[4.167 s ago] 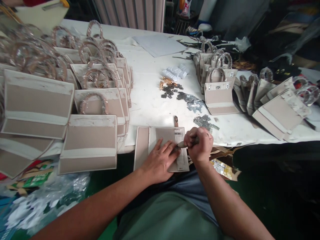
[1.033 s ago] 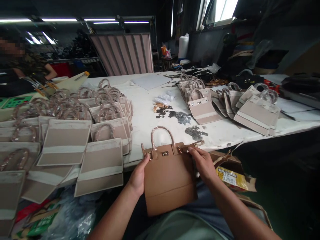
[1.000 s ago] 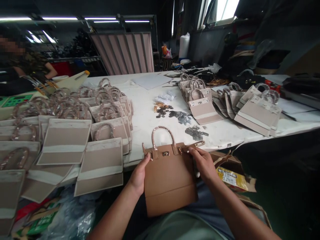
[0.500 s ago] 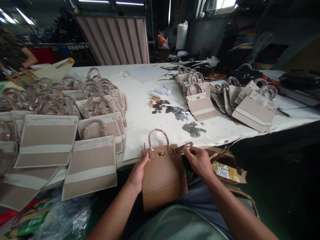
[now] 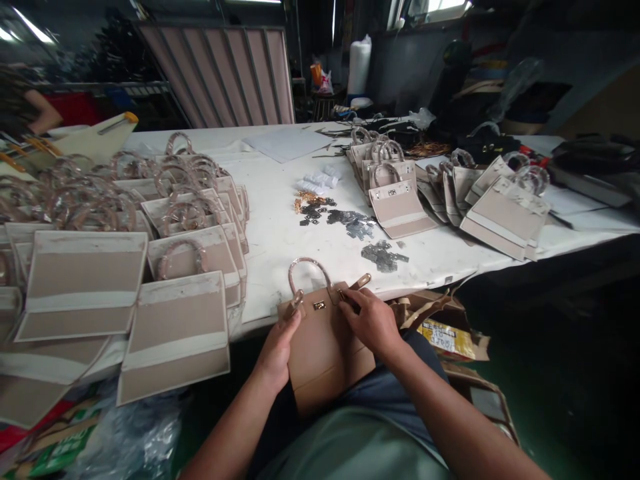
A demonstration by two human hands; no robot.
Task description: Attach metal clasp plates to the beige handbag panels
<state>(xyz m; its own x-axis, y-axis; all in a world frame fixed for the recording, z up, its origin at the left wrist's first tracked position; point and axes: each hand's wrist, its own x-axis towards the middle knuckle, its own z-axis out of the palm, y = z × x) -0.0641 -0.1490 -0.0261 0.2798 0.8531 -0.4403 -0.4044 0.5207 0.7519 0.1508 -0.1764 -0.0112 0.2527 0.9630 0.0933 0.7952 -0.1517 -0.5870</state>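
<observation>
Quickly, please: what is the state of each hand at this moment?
Left hand: closed, holding the tan handbag at its left side.
Right hand: closed, gripping the top edge of the same handbag.

Tan handbag, left hand, right hand gripping

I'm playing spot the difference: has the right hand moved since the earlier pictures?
Yes. The right hand moved left: once below the pile of metal plates, now left of it, on the tan bag.
</observation>
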